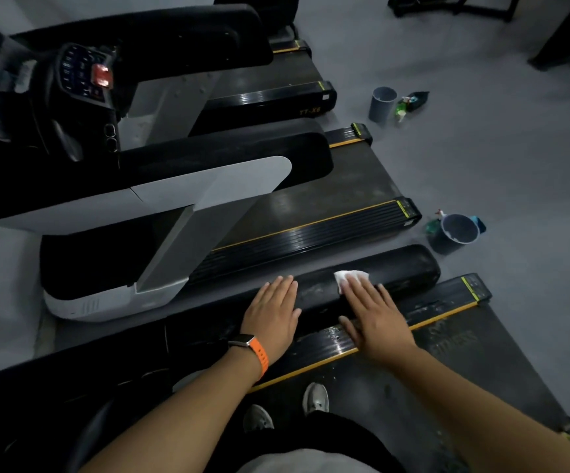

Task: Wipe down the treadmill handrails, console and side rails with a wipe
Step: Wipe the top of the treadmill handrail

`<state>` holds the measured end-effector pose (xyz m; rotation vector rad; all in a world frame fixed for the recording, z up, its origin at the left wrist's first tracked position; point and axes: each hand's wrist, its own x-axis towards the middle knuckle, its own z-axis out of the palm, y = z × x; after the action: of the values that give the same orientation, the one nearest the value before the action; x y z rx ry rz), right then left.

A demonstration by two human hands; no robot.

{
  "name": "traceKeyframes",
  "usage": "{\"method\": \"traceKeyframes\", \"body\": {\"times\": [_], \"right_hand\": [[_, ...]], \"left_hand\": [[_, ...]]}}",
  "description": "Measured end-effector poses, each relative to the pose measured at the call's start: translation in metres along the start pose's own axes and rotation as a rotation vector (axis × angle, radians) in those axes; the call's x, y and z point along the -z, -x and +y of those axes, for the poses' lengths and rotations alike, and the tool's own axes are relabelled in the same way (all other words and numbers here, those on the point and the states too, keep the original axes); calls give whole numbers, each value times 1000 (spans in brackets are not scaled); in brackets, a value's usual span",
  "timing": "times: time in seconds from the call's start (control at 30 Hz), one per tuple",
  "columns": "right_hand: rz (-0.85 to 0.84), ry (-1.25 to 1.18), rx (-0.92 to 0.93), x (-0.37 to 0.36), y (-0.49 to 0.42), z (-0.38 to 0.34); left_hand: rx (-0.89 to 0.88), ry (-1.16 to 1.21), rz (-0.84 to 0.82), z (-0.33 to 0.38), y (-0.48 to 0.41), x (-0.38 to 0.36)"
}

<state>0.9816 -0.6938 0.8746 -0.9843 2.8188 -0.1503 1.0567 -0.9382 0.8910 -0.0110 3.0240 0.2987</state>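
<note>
My right hand (375, 319) lies flat, fingers straight and close together, pressing one white wipe (352, 276) onto the black handrail (410, 268). My left hand (271, 312) rests flat beside it on the same rail, fingers together too. Two buckets stand on the floor: near bucket (458, 233), far bucket (382, 104).

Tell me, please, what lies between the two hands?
Head view: only bare handrail separates the left hand from the right hand pressing the wipe.

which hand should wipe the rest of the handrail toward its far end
Probably right: the right hand presses the wipe on the handrail, nearer its far end; the left hand rests there bare.
</note>
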Motion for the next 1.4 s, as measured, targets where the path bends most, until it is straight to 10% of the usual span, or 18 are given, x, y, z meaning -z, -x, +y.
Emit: {"method": "traceKeyframes", "body": {"times": [0.2, 0.63, 1.4], "right_hand": [[24, -4, 267, -16, 8, -23], [110, -106, -100, -16, -13, -24], [91, -43, -28, -8, -26, -48]], "left_hand": [[-3, 31, 18, 1, 2, -3], [-40, -52, -7, -14, 2, -7], [1, -55, 29, -20, 11, -4]]}}
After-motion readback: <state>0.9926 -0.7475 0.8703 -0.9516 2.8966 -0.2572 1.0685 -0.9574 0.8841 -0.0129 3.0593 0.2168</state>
